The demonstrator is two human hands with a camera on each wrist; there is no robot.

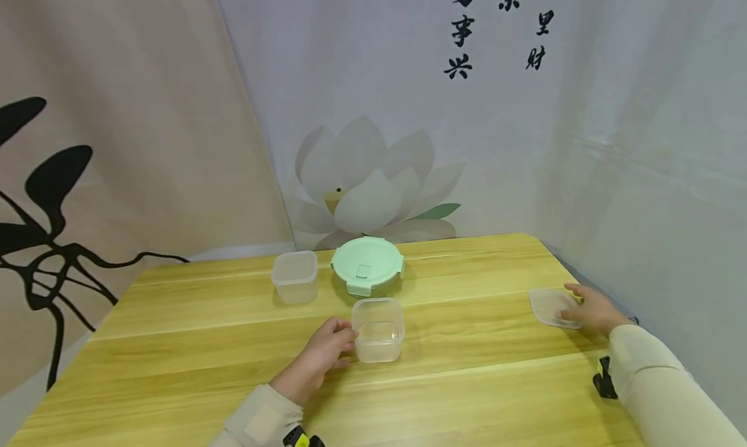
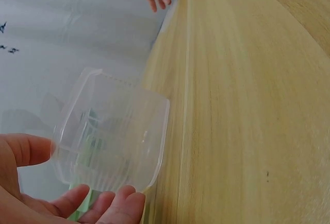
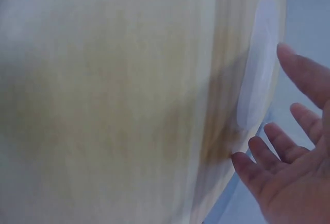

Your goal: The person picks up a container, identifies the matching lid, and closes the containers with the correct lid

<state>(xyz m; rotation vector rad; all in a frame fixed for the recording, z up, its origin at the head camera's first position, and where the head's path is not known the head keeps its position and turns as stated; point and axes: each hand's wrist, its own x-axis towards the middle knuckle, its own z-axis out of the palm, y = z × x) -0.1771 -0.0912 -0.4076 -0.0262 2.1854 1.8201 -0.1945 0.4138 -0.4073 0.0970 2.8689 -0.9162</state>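
My left hand is at the left side of a clear, lidless plastic food container standing on the table. In the left wrist view, the thumb lies right at the rim, with the other fingers loosely spread along the near side. Far to the right, my right hand reaches over a flat translucent lid lying on the table. Its fingers are spread and relaxed in the right wrist view, beside the pale lid, holding nothing.
Behind the clear container stand a translucent square container and a round container with a mint-green clip lid. The wooden table backs onto a printed curtain, with more fabric along its right side.
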